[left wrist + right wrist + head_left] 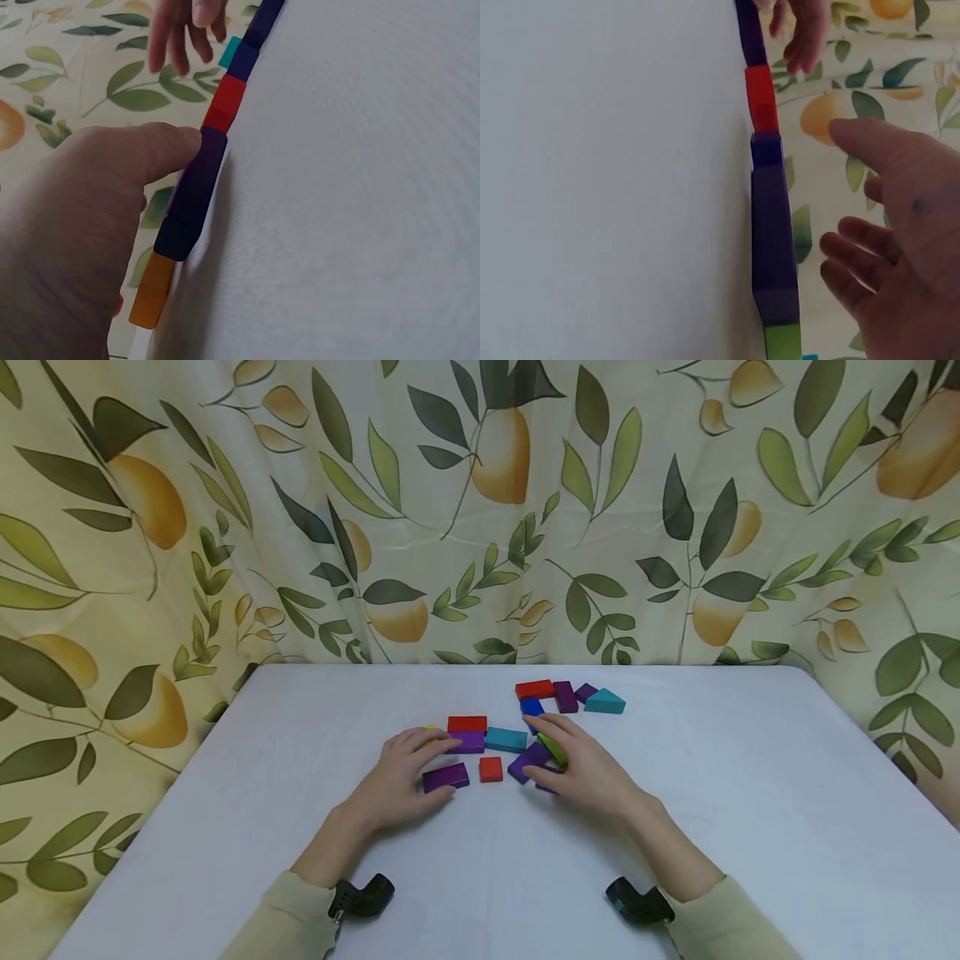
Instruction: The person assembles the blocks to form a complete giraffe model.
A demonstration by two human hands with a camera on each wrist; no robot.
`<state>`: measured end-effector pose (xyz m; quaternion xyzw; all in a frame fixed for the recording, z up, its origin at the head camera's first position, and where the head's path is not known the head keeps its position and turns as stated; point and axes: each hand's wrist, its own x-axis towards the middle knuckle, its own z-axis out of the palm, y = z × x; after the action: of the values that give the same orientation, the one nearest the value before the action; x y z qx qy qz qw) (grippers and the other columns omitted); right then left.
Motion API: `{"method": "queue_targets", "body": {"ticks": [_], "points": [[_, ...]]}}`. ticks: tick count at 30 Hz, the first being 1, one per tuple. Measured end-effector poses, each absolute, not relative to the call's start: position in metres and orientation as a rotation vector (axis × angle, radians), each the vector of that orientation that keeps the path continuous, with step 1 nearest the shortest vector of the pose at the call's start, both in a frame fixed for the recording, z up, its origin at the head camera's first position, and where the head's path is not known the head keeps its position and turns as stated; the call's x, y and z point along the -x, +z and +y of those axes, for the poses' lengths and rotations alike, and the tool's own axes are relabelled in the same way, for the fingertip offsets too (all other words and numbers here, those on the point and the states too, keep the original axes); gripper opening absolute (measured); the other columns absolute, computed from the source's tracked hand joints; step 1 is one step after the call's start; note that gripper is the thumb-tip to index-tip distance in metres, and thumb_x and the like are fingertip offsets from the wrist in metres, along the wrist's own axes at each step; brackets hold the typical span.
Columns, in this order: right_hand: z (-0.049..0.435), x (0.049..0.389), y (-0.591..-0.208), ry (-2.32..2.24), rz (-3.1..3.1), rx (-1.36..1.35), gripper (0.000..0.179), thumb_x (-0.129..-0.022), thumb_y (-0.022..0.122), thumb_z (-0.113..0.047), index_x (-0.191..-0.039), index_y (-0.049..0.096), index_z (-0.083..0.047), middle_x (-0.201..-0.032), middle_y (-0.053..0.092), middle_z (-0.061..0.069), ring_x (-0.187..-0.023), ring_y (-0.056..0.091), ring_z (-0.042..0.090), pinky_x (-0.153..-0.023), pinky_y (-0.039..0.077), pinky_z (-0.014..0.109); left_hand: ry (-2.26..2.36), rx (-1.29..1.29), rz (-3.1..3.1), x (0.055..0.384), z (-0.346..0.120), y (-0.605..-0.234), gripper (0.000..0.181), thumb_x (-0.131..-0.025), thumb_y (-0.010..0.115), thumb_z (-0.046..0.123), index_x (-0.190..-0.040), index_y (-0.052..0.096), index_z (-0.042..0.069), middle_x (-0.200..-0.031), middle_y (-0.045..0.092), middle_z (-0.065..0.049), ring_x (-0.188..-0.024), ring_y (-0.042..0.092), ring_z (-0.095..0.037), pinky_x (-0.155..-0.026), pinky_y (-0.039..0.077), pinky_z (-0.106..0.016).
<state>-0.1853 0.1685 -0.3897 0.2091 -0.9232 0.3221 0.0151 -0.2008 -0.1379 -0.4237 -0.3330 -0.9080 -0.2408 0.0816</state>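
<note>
My left hand (397, 777), its fingers spread, is over the left end of a group of coloured blocks. Its thumb lies at the near edge of a dark purple block (446, 777); its index finger reaches a second purple block (468, 742). In the left wrist view the thumb tip appears against the dark purple block (196, 180); whether it presses is unclear. My right hand (592, 768) hovers with parted fingers over a tilted purple block (528, 762) and a green block (552, 748), partly hiding them. In the right wrist view nothing sits between its fingers.
Between the hands lie a small red block (491, 769), a teal block (506, 740) and a red block (467, 723). Farther back are another red block (535, 689), a blue block (532, 706) and a teal wedge (605, 701). A patterned curtain (480, 527) hangs behind the white table (750, 760).
</note>
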Motion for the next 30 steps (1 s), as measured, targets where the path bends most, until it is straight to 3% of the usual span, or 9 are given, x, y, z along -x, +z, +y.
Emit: {"method": "queue_targets", "body": {"ticks": [15,22,30], "points": [[0.165,0.187,-0.396,0.776,-2.976,-0.720,0.061,-0.089,0.078,-0.021,-0.144,0.056,-0.008,-0.142,0.050,0.018,-0.130,0.043,0.038,-0.096,0.053,0.050,-0.662,1.034,-2.723,0.200,-0.138,-0.421,0.042,-0.088,0.072,0.031,-0.129,0.067,0.019,-0.132,0.062,-0.001,-0.129,0.045,-0.024,-0.112,0.032,-0.053],[0.161,0.185,-0.398,0.654,-2.960,-0.735,0.053,-0.089,0.075,-0.016,-0.138,0.061,-0.005,-0.138,0.054,0.019,-0.124,0.046,0.037,-0.098,0.050,0.052,-0.628,1.026,-2.759,0.200,-0.144,-0.412,0.034,-0.088,0.074,0.030,-0.120,0.072,0.019,-0.124,0.066,0.003,-0.126,0.048,-0.023,-0.113,0.032,-0.050],[0.155,0.184,-0.399,0.621,-2.892,-0.799,0.043,-0.088,0.078,-0.011,-0.129,0.067,-0.008,-0.125,0.060,0.015,-0.116,0.055,0.034,-0.098,0.046,0.054,-0.588,1.111,-2.810,0.200,-0.145,-0.411,0.033,-0.089,0.075,0.024,-0.122,0.072,0.020,-0.121,0.069,0.004,-0.123,0.053,-0.020,-0.114,0.032,-0.049]]}}
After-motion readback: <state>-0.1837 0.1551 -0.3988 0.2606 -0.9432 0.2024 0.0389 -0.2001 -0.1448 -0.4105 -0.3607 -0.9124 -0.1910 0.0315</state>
